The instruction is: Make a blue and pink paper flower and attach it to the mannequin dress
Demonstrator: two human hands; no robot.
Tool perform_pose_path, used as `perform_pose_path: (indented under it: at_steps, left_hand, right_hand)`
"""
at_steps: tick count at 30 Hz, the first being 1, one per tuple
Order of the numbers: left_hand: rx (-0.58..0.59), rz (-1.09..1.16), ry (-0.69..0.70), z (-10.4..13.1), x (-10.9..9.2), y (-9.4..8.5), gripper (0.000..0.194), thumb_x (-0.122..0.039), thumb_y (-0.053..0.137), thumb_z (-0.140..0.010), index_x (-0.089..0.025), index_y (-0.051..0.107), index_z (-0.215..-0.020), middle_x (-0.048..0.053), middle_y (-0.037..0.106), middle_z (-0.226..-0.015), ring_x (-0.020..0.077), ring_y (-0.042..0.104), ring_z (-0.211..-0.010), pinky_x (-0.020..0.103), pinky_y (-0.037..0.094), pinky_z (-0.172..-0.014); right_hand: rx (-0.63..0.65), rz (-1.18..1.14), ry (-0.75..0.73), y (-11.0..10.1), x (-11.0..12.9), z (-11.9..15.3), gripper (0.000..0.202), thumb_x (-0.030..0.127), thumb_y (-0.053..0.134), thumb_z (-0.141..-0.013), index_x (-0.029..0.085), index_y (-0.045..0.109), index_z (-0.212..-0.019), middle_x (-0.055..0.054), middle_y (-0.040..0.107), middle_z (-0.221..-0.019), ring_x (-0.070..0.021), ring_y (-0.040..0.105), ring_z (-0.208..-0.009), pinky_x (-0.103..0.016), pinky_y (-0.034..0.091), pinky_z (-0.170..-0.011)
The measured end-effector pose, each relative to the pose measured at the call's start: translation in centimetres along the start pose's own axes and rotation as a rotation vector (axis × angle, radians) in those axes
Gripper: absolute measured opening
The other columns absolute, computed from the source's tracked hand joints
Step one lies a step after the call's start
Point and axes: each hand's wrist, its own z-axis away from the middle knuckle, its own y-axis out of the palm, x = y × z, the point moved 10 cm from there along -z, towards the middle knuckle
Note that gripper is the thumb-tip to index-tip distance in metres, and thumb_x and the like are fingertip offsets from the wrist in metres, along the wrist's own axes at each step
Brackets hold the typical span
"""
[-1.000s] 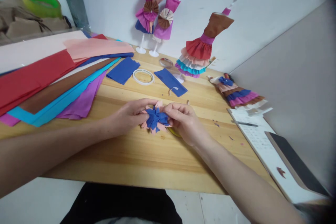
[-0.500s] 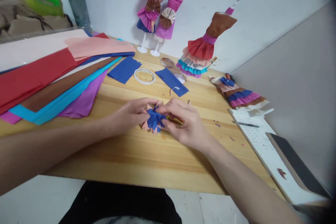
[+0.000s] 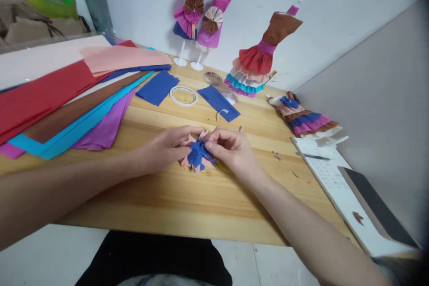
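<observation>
A paper flower (image 3: 197,153) with blue inner petals and pink outer ones lies low over the wooden table between my hands. My left hand (image 3: 170,144) grips its left side, thumb on the blue petals and fingers behind. At the upper right of the flower, my right hand (image 3: 231,146) pinches a blue petal between thumb and forefinger. Something yellow, mostly hidden, shows under my right hand. Beyond the hands lie two blue crepe paper pieces (image 3: 158,88) and a roll of white tape (image 3: 183,96).
Folded crepe paper sheets (image 3: 47,94) cover the table's left. Dress forms in paper dresses (image 3: 256,62) stand at the back; another paper dress (image 3: 306,118) lies at right. A white board (image 3: 330,183) with a pen runs along the right edge. Small scraps (image 3: 277,157) dot the wood.
My right hand has shifted up along the flower, from its right edge to a blue petal near the top. My left hand keeps its hold. The view has moved slightly.
</observation>
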Motion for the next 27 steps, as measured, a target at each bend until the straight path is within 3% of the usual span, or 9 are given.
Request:
perform_pose_path:
  at_steps: [8, 13, 21, 27]
  left_hand:
    - [0.006, -0.007, -0.001, -0.1, 0.1, 0.0, 0.051, -0.014, 0.054, -0.080, -0.011, 0.051, -0.131, 0.007, 0.072, -0.074, 0.0175, 0.067, -0.061, 0.024, 0.047, -0.054]
    - [0.004, 0.037, 0.019, -0.1, -0.1, -0.1, 0.042, -0.015, 0.056, -0.079, -0.013, 0.058, -0.121, 0.005, 0.071, -0.070, 0.0158, 0.066, -0.059, 0.023, 0.046, -0.053]
    - [-0.009, 0.022, 0.014, -0.1, 0.0, -0.2, 0.041, -0.013, 0.055, -0.080, -0.012, 0.056, -0.121, 0.002, 0.067, -0.068, 0.0140, 0.064, -0.059, 0.023, 0.047, -0.053]
    - [0.004, 0.051, 0.074, -0.3, -0.3, -0.1, 0.042, -0.008, 0.063, -0.071, -0.014, 0.060, -0.112, -0.001, 0.065, -0.070, 0.0126, 0.064, -0.060, 0.025, 0.052, -0.059]
  right_hand:
    - [-0.033, -0.102, 0.085, -0.1, -1.1, 0.0, 0.023, 0.030, 0.077, -0.065, 0.017, 0.059, -0.064, 0.001, 0.059, -0.065, -0.0087, 0.051, -0.055, -0.024, 0.041, -0.053]
    - [-0.006, -0.085, 0.103, -0.1, -1.2, -0.1, 0.021, 0.032, 0.073, -0.069, 0.017, 0.060, -0.074, -0.001, 0.062, -0.072, -0.0100, 0.053, -0.057, -0.026, 0.043, -0.055]
    - [-0.025, 0.410, -0.152, 0.1, 1.8, 0.5, 0.025, 0.021, 0.069, -0.069, 0.020, 0.061, -0.092, -0.002, 0.060, -0.083, -0.0136, 0.054, -0.068, -0.027, 0.043, -0.060]
    - [-0.064, 0.377, -0.161, 0.1, 1.4, 0.5, 0.004, 0.021, 0.060, -0.075, 0.020, 0.058, -0.077, -0.004, 0.063, -0.085, -0.0146, 0.057, -0.071, -0.028, 0.045, -0.063]
